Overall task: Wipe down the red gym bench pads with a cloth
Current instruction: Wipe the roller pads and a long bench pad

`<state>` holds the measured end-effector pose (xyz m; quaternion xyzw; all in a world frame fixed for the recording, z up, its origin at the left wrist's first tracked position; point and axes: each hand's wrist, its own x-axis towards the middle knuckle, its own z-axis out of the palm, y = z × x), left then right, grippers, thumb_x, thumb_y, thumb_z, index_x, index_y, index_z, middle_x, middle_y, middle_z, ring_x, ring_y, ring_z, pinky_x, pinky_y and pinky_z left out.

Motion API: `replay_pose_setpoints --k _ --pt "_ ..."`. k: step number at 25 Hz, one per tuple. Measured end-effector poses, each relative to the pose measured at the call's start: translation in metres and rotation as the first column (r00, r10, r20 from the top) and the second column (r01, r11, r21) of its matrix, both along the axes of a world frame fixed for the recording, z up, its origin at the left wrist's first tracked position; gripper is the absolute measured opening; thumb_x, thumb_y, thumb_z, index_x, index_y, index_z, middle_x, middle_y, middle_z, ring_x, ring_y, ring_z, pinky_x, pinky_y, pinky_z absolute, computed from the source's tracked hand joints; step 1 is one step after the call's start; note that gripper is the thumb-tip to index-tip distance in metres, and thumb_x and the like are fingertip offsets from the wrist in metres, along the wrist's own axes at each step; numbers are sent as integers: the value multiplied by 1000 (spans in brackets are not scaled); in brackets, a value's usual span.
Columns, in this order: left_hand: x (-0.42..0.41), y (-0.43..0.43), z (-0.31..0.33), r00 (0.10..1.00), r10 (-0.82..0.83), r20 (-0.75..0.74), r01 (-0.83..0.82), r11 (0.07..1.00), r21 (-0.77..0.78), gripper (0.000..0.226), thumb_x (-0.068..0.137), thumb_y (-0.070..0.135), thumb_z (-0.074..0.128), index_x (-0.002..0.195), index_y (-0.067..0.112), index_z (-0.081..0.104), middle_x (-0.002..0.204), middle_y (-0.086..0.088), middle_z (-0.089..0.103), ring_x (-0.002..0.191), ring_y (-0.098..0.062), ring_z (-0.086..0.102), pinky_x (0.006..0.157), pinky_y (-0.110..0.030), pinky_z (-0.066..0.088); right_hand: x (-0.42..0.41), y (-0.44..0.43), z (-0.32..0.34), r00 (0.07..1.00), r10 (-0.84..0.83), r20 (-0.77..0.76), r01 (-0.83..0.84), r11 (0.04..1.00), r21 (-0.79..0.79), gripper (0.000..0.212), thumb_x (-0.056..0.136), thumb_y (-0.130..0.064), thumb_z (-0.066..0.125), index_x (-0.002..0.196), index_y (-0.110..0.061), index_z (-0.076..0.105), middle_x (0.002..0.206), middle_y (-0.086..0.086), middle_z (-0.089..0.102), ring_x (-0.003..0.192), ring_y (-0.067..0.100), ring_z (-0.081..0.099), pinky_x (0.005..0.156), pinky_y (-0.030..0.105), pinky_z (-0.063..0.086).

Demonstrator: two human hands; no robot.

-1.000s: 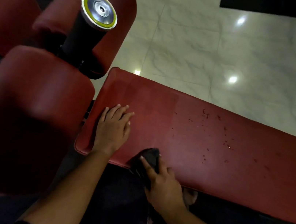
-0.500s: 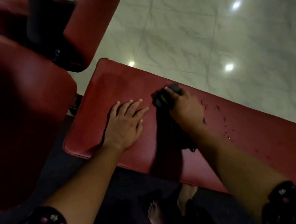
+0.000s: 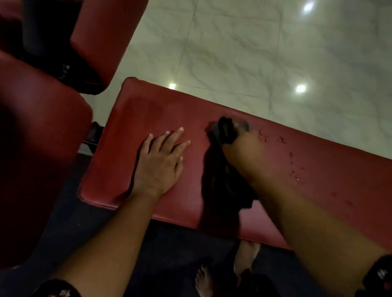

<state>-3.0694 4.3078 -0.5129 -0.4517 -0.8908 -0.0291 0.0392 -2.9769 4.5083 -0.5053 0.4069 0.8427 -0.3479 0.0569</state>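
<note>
Long bench pad (image 3: 310, 191): red, smooth-skinned upholstery that runs from its rounded left end away to the right. Judged firm under a thin cushion and fixed to its frame. It is a surface to lean on and rub, not to lift.

Roller pads (image 3: 12, 146): two fat red cylinders past the left end of the bench pad, either side of a black post (image 3: 48, 12) with a yellow-ringed metal cap. Judged padded, and likely to turn under a sideways stroke, so one would need steadying with the free hand.

Cloth (image 3: 225, 185): dark, limp and light. Its front is bunched up close to the pad's far edge. Its tail trails across the pad towards the near edge.

Left hand (image 3: 159, 163): flat on the pad near the left end, fingers straight and spread, holding nothing, apparently bracing.

Right hand (image 3: 245, 150): fingers curled round the bunched front of the cloth, pressing it to the pad. A balled grip suits so soft a rag.

Specks (image 3: 292, 157): dark flecks scattered just right of the cloth; dirt or droplets, I cannot tell which.

Containers: none in view, neither bucket nor bottle.
</note>
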Motion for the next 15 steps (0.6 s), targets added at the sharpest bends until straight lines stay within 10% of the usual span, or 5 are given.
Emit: replay_pose_setpoints --k 7,15 --pt "23 53 2 995 11 103 -19 997 77 43 83 20 67 126 27 63 148 0 45 131 -25 45 112 -49 28 143 -115 20 947 290 138 -286 957 -52 74 86 -35 56 148 -50 18 138 2 38 107 29 52 78 40 52" --pt "44 74 -14 987 35 155 -10 987 -163 50 101 36 31 150 30 32 157 7 30 147 -17 19 120 -44 7 110 -32 -6 928 306 213 -356 897 261 59 92 -29 57 144 -46 34 138 1 44 96 31 52 62 35 49"
